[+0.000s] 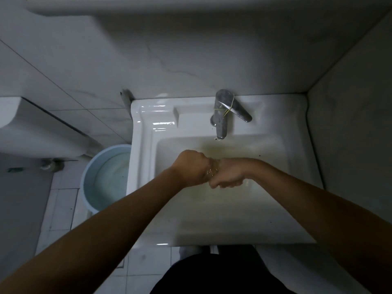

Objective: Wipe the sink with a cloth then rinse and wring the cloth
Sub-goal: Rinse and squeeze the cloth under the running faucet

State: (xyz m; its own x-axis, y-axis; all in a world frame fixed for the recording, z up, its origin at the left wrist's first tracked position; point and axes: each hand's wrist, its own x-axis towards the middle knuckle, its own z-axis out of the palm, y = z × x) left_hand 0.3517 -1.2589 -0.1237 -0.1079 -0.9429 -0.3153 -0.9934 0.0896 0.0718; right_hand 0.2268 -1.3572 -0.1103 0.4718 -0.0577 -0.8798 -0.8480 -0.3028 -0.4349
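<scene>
Dark clothing (222,274) fills the bottom edge, closest to the lens, just in front of the white rectangular ceramic sink (144,187). Two bare forearms reach from the lower corners over the sink's front rim and meet above the middle of the basin.

To the left of the sink, a pale blue round plastic bucket (93,177) stands on the white tiled floor (61,209), holding water. Above it a white ceramic fixture (31,128) juts from the grey marbled tile wall (169,60), which runs behind the sink and turns a corner at its right side.

Over the basin, the left hand (191,166) is clenched into a fist, knuckles turned toward the right. Pressed between the two fists is the cloth (212,169): only a small, wet, glistening wad shows, so its colour is unclear; what can be seen runs left to right, from one fist into the other. The right hand (228,175) is also closed tight, touching the left, fingers curled under around the cloth's other end.

Behind the hands, on the sink's back ledge, stands a chrome single-lever tap (222,115) with a yellow rubber band (228,108) looped round it, spout pointing toward the basin. Yellowish staining marks the basin floor beneath the hands.
</scene>
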